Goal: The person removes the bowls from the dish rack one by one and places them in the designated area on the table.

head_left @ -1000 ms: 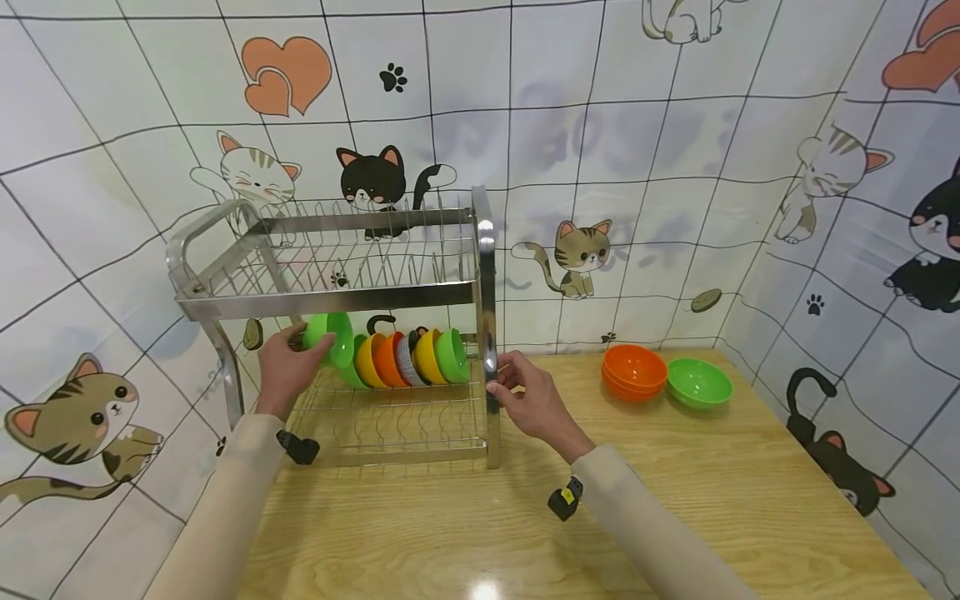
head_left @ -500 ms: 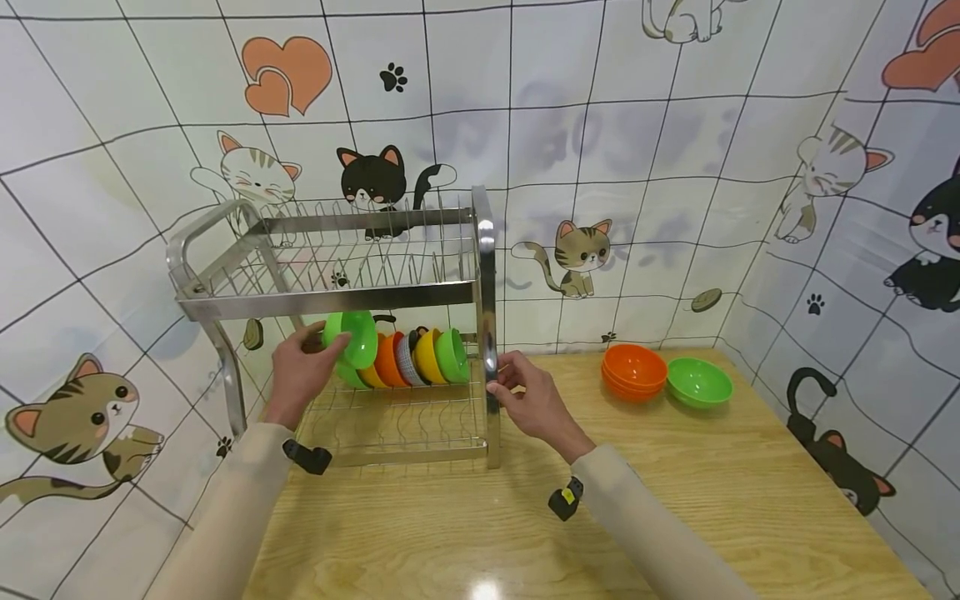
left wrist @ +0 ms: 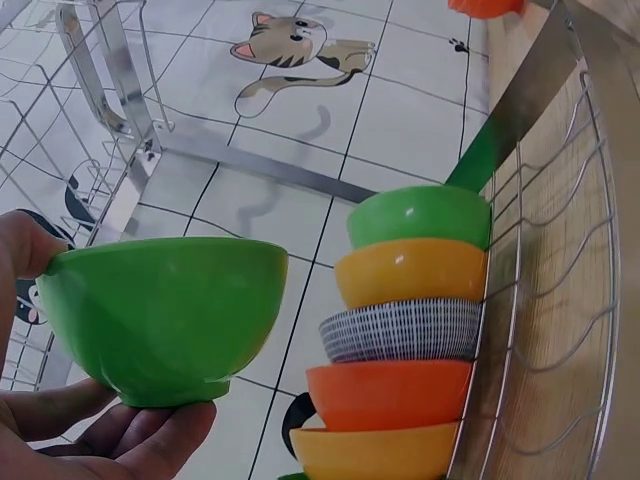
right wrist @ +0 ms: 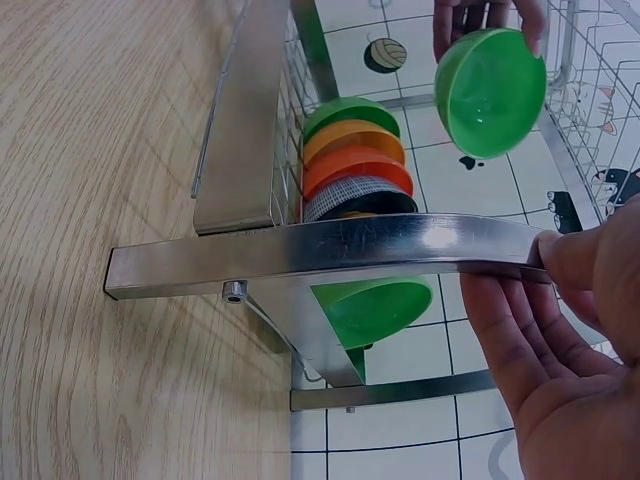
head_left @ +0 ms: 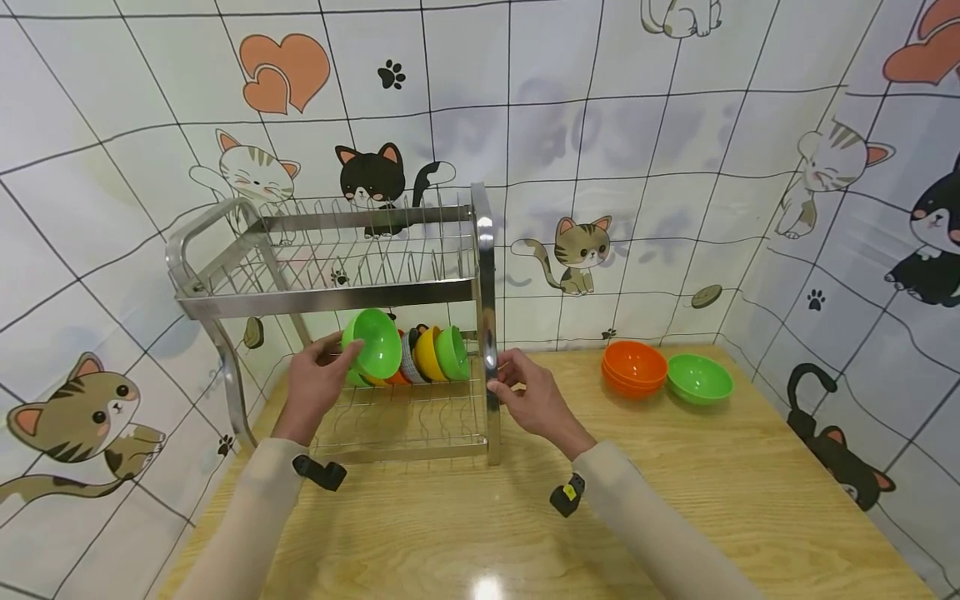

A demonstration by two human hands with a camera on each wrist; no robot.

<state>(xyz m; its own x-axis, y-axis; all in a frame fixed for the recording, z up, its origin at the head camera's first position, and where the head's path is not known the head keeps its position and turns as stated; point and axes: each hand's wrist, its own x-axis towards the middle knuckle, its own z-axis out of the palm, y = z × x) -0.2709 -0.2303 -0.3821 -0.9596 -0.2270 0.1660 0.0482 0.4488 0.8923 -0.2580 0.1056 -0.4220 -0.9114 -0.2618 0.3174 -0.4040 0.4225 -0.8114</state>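
The left hand (head_left: 318,387) has its grip around a green bowl (head_left: 372,343), thumb on the rim and fingers under the base, holding it clear of the wires in front of the row of bowls (head_left: 427,354) standing on edge in the rack's (head_left: 330,300) lower tier. The right hand (head_left: 528,400) clasps the rack's front post (head_left: 489,333), likely to steady it. 2 bowl stacks (head_left: 663,375) sit apart on the counter (head_left: 675,500).
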